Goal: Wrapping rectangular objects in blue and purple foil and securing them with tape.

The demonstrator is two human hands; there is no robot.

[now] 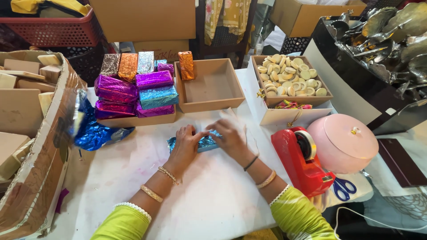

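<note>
Both hands (209,141) press closed around blue foil bar (205,142)

Most of the blue foil bar (207,142) is buried under both hands (209,142), so can't tell its shape. The scissors (343,188) only show blue handles, blades tucked under the red tape dispenser (302,162). Cardboard box (26,133) runs off the left edge.

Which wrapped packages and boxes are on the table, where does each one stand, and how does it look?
Blue foil package: table centre, pressed between left hand and right hand.
Wrapped bars: tray behind the left hand; purple, blue, orange, silver, brown foil.
Orange bar: upright in the empty brown box.
Box of pale round pieces: back right.
Pink round box: right, beside red tape dispenser.
</note>
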